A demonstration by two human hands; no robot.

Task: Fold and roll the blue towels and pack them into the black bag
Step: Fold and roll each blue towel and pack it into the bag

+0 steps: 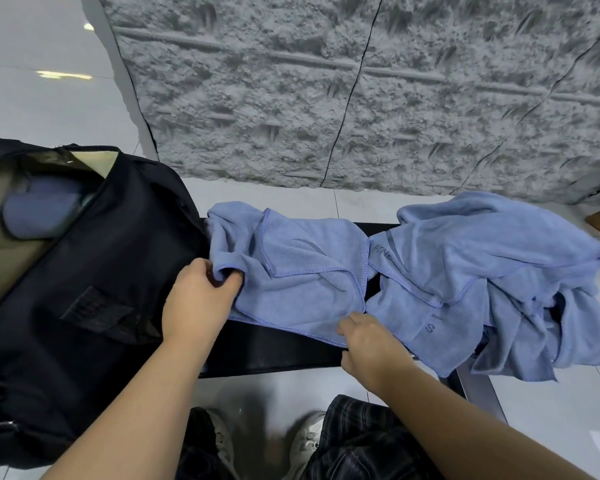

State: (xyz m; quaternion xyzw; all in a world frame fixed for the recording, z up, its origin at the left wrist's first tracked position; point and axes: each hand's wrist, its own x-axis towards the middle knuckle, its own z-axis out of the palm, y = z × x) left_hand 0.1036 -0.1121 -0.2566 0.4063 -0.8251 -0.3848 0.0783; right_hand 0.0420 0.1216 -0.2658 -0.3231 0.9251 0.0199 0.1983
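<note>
1. the left hand (196, 299) was curled around a bunched fold at the left end of a blue towel (302, 282), thumb on top and fingers tucked under the cloth, just beside the edge of the black bag (94, 271).
2. the right hand (368, 341) pinched the near hem of the same towel at its lower right corner, fingers bent over the stitched edge.
3. the towel between the hands was soft, pale blue microfibre with a darker blue stitched border and a faint dark curved mark near its middle; one corner was folded back over itself.
4. it lay loosely spread on a black bench (274, 348), its long axis running left to right across the seat, the left end pointing toward the bag and the right end touching the heap.
5. to the right, a pile of blue towels (499, 271) sat crumpled on the bench end, partly hanging over the near edge; dark lettering showed on one, too broken up to read fully.
6. the bag stood open on the left, touching the bench end, its tan lining visible, and a rolled blue towel (39, 216) lay inside the open compartment.
7. below the bench, plaid trousers (361, 441) and pale shoes (305, 441) stood on the glossy tiled floor (49, 81).
8. a grey textured wall panel (361, 91) rose behind the bench.
</note>
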